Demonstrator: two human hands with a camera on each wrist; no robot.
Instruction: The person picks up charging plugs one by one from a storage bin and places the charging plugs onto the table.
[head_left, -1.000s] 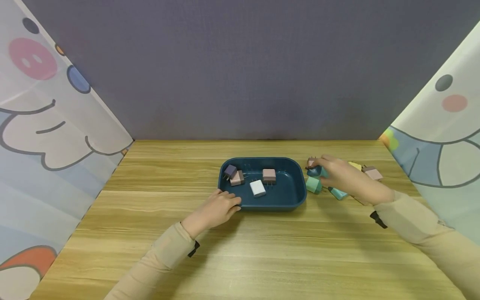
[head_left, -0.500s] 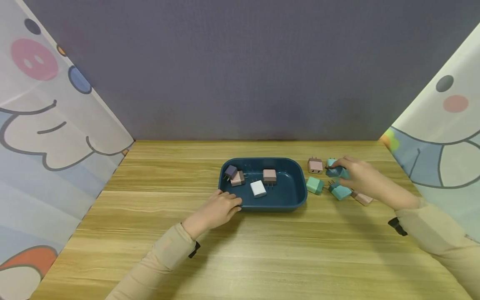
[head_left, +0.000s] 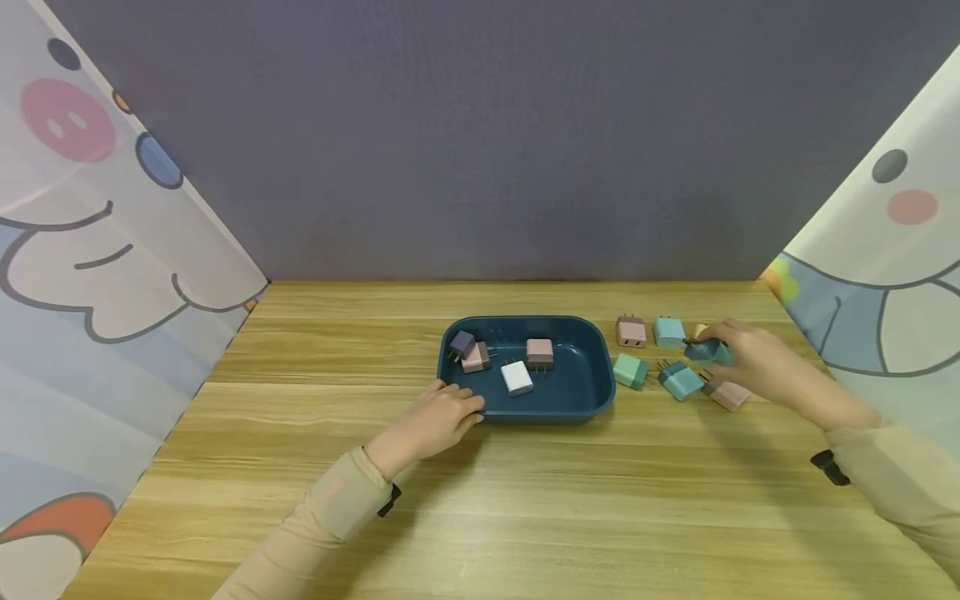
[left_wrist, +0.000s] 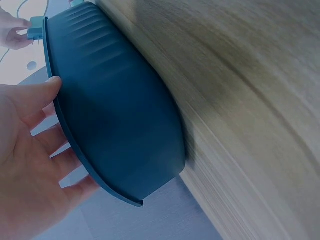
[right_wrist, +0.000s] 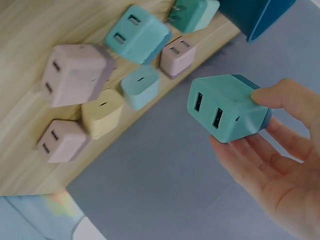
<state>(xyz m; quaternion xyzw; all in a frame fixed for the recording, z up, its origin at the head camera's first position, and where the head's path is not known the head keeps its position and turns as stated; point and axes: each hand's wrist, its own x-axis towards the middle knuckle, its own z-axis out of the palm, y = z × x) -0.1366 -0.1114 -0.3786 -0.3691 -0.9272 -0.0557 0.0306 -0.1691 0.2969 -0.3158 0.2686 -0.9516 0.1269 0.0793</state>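
My left hand [head_left: 435, 417] holds the front left rim of a dark blue plastic bin [head_left: 540, 417]. In the left wrist view its thumb lies on the outer wall, and the fingers reach over the rim. To the right of the bin, above the table, my right hand [head_left: 765, 362] pinches a teal USB charger [right_wrist: 225, 107] between thumb and fingers. Its two ports face the right wrist camera. Inside the bin lie a white charger [head_left: 517, 377], a dark purple charger [head_left: 462, 343] and two pink ones.
Several chargers lie on the wooden table [head_left: 525, 517] right of the bin: a green one [head_left: 630, 371], a teal one [head_left: 681, 381], a light blue one [head_left: 669, 332], a yellow one [right_wrist: 103, 114] and pink ones. A grey panel [head_left: 510, 150] stands behind.
My right hand has moved right, away from the bin, with the teal charger in its fingers, uncovering chargers on the table. The left hand and bin have stayed put.
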